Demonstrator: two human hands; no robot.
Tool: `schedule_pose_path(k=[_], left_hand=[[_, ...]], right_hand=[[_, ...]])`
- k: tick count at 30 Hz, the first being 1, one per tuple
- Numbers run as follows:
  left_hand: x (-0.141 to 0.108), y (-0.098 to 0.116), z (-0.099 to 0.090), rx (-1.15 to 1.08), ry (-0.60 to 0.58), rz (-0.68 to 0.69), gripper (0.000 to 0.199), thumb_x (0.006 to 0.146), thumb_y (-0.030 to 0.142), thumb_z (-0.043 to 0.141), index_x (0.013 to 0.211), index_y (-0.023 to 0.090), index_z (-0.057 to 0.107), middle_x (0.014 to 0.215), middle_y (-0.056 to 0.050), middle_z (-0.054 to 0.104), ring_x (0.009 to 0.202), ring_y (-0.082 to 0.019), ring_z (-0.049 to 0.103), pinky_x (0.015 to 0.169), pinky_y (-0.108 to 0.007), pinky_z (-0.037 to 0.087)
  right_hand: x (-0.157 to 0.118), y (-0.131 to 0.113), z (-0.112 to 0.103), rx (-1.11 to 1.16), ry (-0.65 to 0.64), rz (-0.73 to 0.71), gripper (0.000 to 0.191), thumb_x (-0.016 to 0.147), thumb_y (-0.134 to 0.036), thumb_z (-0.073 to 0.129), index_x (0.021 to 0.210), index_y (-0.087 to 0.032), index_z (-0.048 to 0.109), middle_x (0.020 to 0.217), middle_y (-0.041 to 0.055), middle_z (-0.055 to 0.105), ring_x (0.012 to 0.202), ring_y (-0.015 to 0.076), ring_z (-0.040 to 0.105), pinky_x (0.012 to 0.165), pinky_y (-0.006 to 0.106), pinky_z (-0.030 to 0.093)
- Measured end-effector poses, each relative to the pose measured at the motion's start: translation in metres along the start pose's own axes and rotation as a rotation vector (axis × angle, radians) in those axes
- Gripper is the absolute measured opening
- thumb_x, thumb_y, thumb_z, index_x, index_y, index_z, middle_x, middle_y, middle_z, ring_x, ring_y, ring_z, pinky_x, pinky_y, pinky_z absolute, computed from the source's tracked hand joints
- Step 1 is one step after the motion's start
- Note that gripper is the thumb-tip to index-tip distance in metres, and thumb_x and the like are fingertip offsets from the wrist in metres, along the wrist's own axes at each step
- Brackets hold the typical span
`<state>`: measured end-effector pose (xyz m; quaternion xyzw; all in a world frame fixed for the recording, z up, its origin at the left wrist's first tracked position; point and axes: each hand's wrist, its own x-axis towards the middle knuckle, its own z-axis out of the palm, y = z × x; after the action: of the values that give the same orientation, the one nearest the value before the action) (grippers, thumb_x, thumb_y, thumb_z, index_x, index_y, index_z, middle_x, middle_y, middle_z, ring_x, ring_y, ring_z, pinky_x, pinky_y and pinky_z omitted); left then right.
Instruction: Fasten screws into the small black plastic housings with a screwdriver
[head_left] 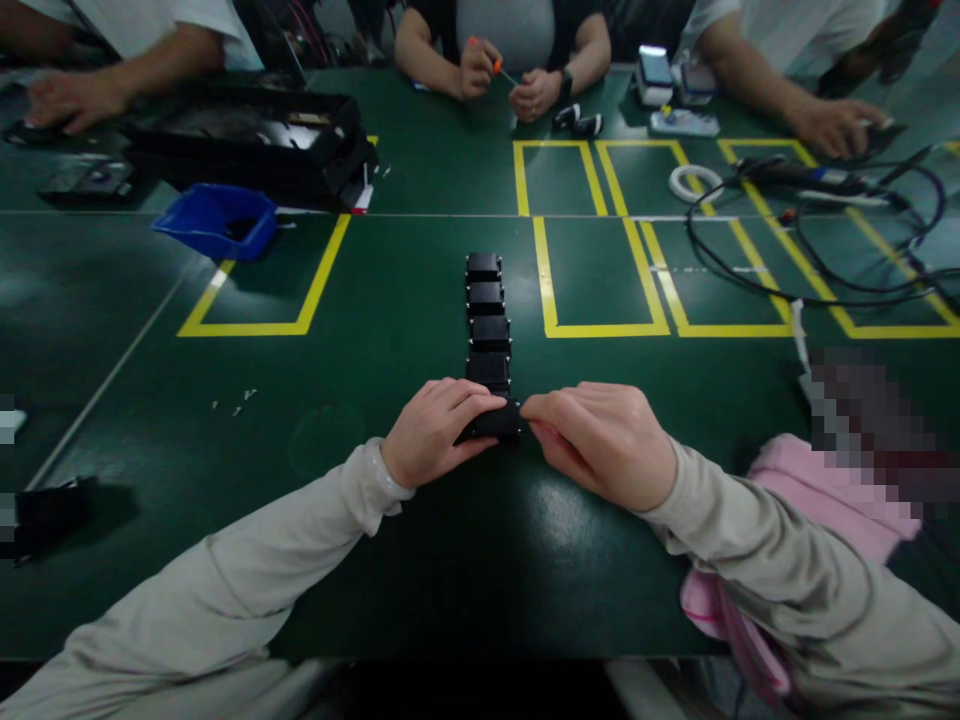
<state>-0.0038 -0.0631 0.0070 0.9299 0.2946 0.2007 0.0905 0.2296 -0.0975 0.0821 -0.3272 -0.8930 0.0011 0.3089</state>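
Observation:
Several small black boxes (490, 332) stand in a straight row leading away from me, with small shiny screw-like bits at their side edges. My left hand (439, 430) is closed around the nearest black box (501, 420), thumb on the near side and fingers over the far side. At that box's right edge, my right hand (604, 440) is closed in a pinch, fingertips beside a corner. Whatever lies between those fingertips is hidden or too small to name. A few small screws (248, 394) lie loose on the green table to the left.
A blue scoop-shaped bin (221, 222) and a stack of black trays (300, 150) sit at back left. Black cables (750, 285) and a white tape roll (695, 183) lie at right, a pink cloth (832, 490) nearer. Opposite, a co-worker's hand (480, 70) holds an orange-handled screwdriver.

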Motion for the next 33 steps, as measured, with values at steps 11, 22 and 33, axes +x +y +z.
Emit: schedule_pose_path(k=[11,22,33], left_hand=[[-0.001,-0.002,0.001,0.009,0.012,-0.033,0.037,0.094,0.038,0.062,0.124,0.019,0.055,0.115,-0.009,0.065,0.1,-0.024,0.06,0.081,-0.036,0.045],[0.004,-0.009,0.004,0.02,0.012,-0.069,0.035,0.094,0.037,0.061,0.123,0.018,0.057,0.115,-0.009,0.065,0.102,-0.026,0.06,0.084,-0.037,0.046],[0.007,-0.012,0.002,0.106,0.023,-0.064,0.035,0.093,0.036,0.061,0.123,0.018,0.057,0.114,-0.01,0.065,0.102,-0.026,0.06,0.082,-0.037,0.045]], right_hand=[[-0.004,0.007,0.002,-0.033,-0.016,0.057,0.026,0.1,-0.026,0.044,0.086,-0.015,0.062,0.065,0.0007,0.067,0.05,0.0092,0.054,0.053,0.023,0.037],[0.009,0.01,0.004,-0.077,-0.142,0.115,0.038,0.103,-0.032,0.033,0.087,-0.015,0.063,0.066,0.0016,0.067,0.054,0.0097,0.057,0.054,0.026,0.03],[0.036,0.013,-0.005,-0.191,-0.372,0.21,0.023,0.097,-0.024,0.042,0.101,-0.018,0.065,0.069,0.0014,0.07,0.057,0.0125,0.059,0.051,0.027,0.018]])
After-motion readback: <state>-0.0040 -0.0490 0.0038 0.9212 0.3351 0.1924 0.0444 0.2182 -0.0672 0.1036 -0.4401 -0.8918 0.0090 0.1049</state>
